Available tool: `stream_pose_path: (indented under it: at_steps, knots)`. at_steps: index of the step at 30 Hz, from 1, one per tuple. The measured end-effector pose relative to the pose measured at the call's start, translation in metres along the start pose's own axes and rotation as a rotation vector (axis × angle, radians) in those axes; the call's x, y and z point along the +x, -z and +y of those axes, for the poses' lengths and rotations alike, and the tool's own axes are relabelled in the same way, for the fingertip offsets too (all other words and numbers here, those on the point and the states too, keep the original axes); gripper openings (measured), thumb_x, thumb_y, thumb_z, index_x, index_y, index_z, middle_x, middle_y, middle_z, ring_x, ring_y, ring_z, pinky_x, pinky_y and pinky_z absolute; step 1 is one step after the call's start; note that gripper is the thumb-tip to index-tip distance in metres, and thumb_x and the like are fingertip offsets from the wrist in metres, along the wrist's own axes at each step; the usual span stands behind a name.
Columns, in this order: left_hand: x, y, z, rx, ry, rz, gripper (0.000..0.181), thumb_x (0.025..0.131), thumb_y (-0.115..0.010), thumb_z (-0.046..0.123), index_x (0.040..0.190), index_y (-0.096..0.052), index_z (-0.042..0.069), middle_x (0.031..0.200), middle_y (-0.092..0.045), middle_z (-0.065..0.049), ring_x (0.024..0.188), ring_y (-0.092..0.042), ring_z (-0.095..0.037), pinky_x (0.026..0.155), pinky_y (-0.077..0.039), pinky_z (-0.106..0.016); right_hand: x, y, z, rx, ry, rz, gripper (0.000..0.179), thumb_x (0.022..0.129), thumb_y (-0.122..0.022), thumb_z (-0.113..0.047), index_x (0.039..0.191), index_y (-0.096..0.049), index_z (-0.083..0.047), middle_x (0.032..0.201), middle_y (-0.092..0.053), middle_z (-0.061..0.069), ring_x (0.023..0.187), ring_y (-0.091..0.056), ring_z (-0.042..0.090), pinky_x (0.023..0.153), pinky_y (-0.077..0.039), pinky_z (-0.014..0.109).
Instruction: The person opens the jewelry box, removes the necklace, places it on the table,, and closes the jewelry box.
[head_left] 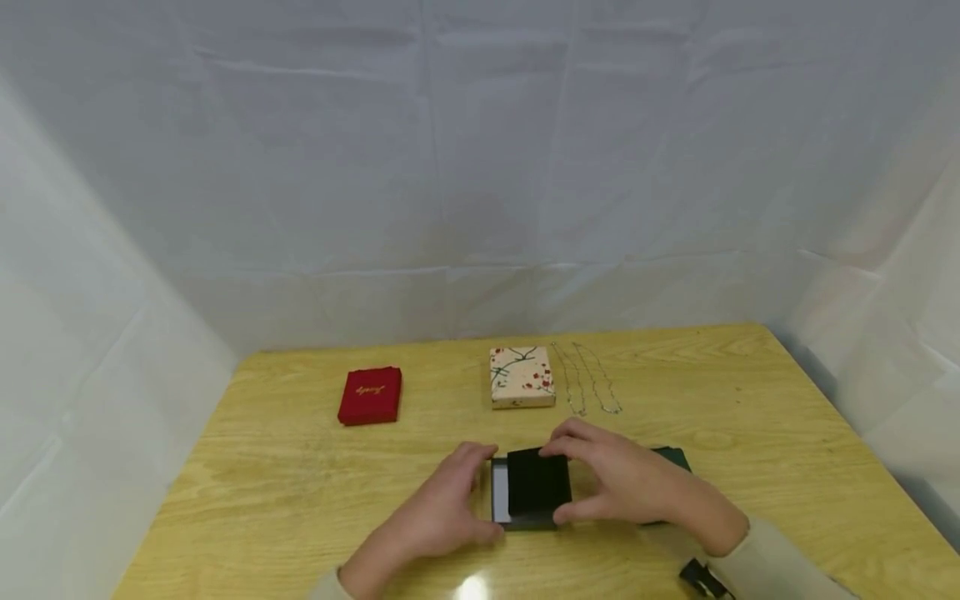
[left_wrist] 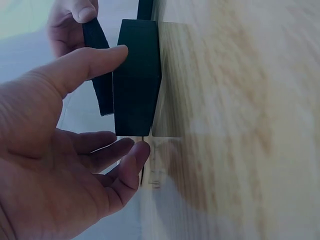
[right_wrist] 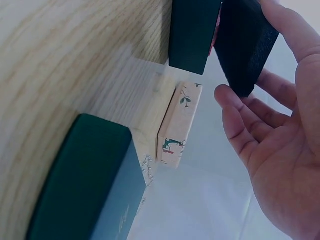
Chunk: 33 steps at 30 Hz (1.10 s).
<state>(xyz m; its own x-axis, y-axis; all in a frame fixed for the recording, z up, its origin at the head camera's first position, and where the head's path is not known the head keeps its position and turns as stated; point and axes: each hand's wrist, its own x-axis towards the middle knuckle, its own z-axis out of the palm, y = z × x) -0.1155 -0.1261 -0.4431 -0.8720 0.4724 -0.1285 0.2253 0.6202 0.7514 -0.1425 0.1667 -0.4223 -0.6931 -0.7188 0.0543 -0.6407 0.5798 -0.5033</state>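
My right hand (head_left: 630,479) pinches a black jewelry box pad (head_left: 538,483) between thumb and fingers. The pad is tilted just above an open dark green box (left_wrist: 137,80), covering most of it in the head view. A pale strip of the box's inside shows on the left. My left hand (head_left: 442,508) holds the box at its left end, with the thumb at the near side and the fingers at the far side. To the right lies a green lid (right_wrist: 85,175), partly hidden by my right forearm in the head view.
Behind the box sits a floral box (head_left: 522,377), and two silver chains (head_left: 588,379) lie to its right. A red box (head_left: 371,396) with gold lettering is at the left. White sheets (head_left: 480,167) stand around the wooden table (head_left: 285,467).
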Motion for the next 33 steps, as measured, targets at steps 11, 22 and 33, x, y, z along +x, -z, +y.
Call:
stream_pose_path:
  at_steps: [11, 22, 33]
  knots:
    - [0.000, -0.001, -0.002, 0.028, -0.011, -0.004, 0.090, 0.078, -0.095, 0.026, 0.153, -0.049, 0.003, 0.139, -0.054, -0.003, 0.111, -0.057, -0.021, 0.097, -0.054, -0.039, 0.006, 0.001, -0.002, -0.021, 0.013, -0.071, 0.065, 0.092, -0.079, -0.058, 0.140, -0.066, -0.016, 0.134, -0.055, -0.008, 0.115, -0.058, 0.010, 0.095, -0.057, 0.038]
    - [0.000, -0.001, -0.001, 0.047, -0.005, -0.014, 0.087, 0.081, -0.094, 0.028, 0.151, -0.049, 0.004, 0.137, -0.055, -0.002, 0.107, -0.056, -0.019, 0.093, -0.053, -0.039, 0.020, -0.012, -0.002, -0.106, 0.047, -0.102, 0.070, 0.089, -0.079, -0.063, 0.139, -0.067, -0.015, 0.133, -0.058, -0.005, 0.117, -0.058, 0.012, 0.098, -0.055, 0.039]
    - [0.001, -0.001, -0.001, 0.053, 0.012, -0.022, 0.087, 0.082, -0.094, 0.028, 0.152, -0.049, 0.005, 0.134, -0.055, -0.001, 0.107, -0.055, -0.018, 0.092, -0.053, -0.037, 0.023, -0.016, 0.001, -0.102, 0.060, -0.100, 0.070, 0.087, -0.079, -0.065, 0.139, -0.068, -0.020, 0.132, -0.055, -0.008, 0.118, -0.050, 0.012, 0.098, -0.052, 0.039]
